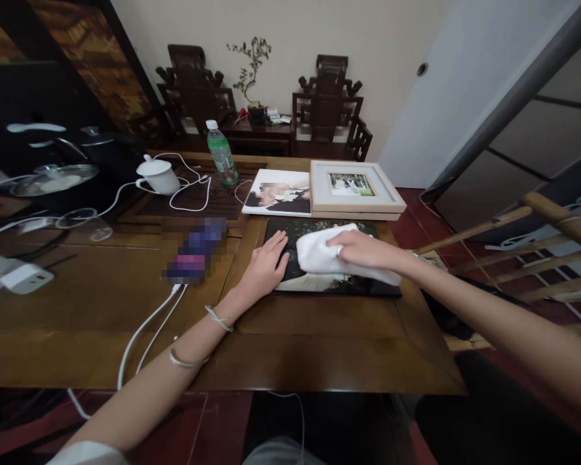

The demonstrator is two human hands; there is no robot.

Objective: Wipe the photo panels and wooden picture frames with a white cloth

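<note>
- Panel (314,284), dark and glossy, lies flat near the right end of the worktop (314,355), image side up.
- Left hand (270,261) rests flat on its left edge, gripping nothing, fingers together and thumb apart; this seems to brace it.
- Right hand (361,248) is clamped on a bunched white cloth (314,250), pressed over the panel's middle and right.
- Wiping looks like the step in hand; judging by the pose, another stroke calls for steady left-hand pressure and the cloth kept flat.
- Beyond the far edge sit a photo (290,202) and, right of it, a frame (356,208), both just beside the panel.
</note>
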